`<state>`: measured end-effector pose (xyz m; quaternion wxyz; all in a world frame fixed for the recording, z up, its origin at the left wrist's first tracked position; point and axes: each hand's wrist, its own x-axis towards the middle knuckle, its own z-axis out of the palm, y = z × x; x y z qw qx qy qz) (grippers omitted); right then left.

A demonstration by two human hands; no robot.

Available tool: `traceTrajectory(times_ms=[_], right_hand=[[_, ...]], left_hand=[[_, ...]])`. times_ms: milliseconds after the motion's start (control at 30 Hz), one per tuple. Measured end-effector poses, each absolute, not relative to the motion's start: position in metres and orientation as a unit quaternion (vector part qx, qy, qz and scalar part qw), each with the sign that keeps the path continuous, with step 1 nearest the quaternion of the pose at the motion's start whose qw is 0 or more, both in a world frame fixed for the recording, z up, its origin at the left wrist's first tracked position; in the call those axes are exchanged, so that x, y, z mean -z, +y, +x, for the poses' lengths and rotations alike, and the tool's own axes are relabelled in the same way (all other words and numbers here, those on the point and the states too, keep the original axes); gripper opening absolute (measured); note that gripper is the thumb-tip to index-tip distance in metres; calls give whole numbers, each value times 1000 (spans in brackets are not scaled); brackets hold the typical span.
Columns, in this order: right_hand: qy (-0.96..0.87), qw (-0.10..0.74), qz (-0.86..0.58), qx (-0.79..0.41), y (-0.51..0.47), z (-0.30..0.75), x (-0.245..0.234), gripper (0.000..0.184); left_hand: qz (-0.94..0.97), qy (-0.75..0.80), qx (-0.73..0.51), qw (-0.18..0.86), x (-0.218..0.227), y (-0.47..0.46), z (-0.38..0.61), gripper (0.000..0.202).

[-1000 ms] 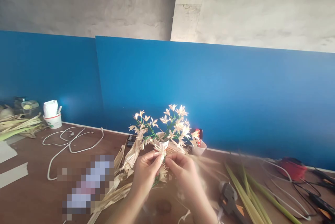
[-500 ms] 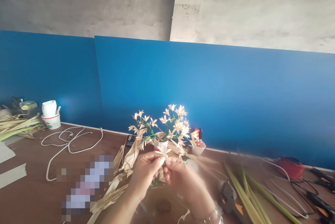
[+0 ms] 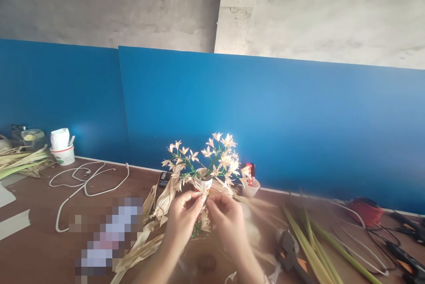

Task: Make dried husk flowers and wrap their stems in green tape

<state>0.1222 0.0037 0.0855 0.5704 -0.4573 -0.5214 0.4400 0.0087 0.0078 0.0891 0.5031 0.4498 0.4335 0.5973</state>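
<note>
- Blue partition (image 3: 265, 120) spans mid-frame behind a brown table (image 3: 40, 255).
- Left hand (image 3: 183, 217): thumb and finger pinching a pale flower (image 3: 205, 189), lower centre.
- Right hand (image 3: 229, 217): fingers curled just beside it; cannot tell whether gripping.

A: Arms?
B: Bare L forearm (image 3: 161, 255) & bare R forearm (image 3: 247, 266) come up fr. bottom edge, angled inward.
A: Bare L hand (image 3: 182, 215)?
B: Fingers curled, L thumb (image 3: 198, 205) pressed twd. index tip in a pinch, pointing up/inward.
A: Bare R hand (image 3: 229, 215)?
B: Approx. mirrored: fingers bent, R thumb (image 3: 214, 211) near index; tip contact unclear.
A: Spacing btwn hands?
B: Fingertips just beside e/o, wrists well apart.
</note>
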Motion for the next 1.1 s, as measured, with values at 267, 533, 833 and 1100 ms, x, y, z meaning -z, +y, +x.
traceTrajectory(times_ms=[267, 533, 833, 1100], right_hand=[[-590, 559, -492, -312, 3, 122, -83, 17], [-630, 570, -508, -145, -3, 116, -83, 13], [-684, 573, -451, 23, -6, 110, -75, 14], [-703, 558, -438, 53, 0, 112, -66, 16]], left_hand=[[509, 430, -603, 439, -81, 11, 8, 24], [419, 382, -645, 513, -79, 4, 20, 18], [325, 374, -650, 576, -87, -4, 23, 18], [299, 387, -649, 582, -91, -8, 25, 22]])
